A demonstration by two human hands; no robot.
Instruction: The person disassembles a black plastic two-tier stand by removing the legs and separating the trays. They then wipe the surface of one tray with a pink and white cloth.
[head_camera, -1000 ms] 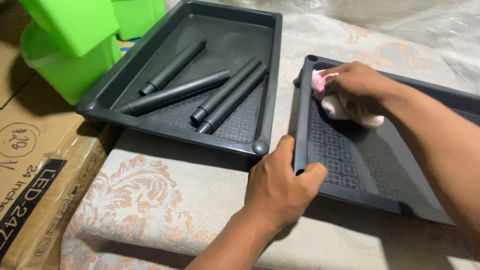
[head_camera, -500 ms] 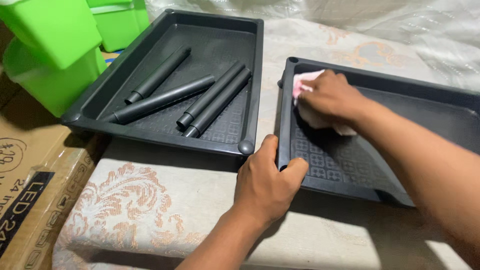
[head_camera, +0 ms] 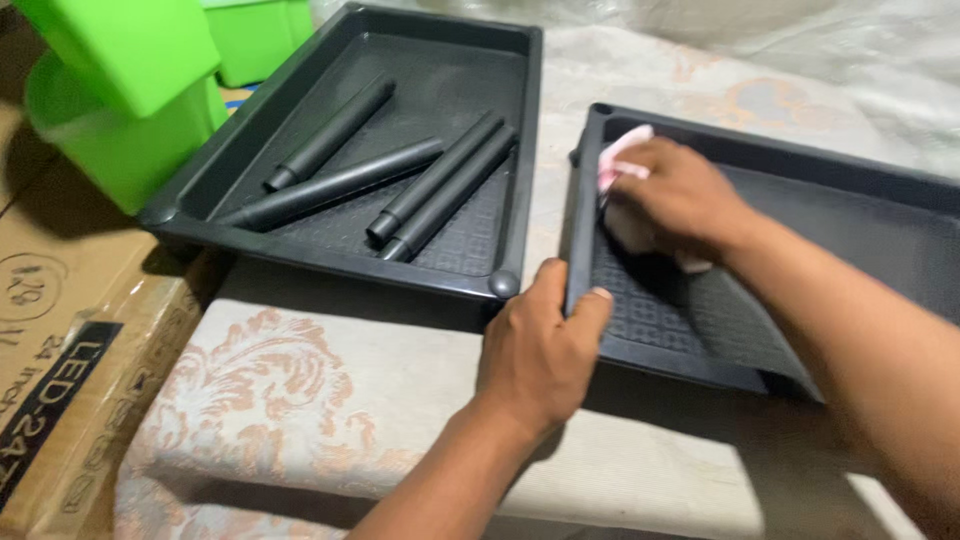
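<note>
Standing far to the left of the near tray point(head_camera: 760, 165), bright green plastic bins point(head_camera: 120, 90) sit above a brown cardboard box point(head_camera: 60, 370). Between them and the near tray lies a second dark tray point(head_camera: 520, 120), just beside it and holding four dark grey tubes point(head_camera: 400, 175) laid at slants. Both trays rest on a pale cloth with a peach floral pattern point(head_camera: 300, 380). The left hand point(head_camera: 535, 350) clamps the near tray's left front corner, thumb along the outside wall and fingers curled over the rim. Inside that tray, at its far left corner, the right hand point(head_camera: 680, 195) presses a pink and white rag point(head_camera: 625, 190) onto the patterned floor, fingers closed over the rag.
</note>
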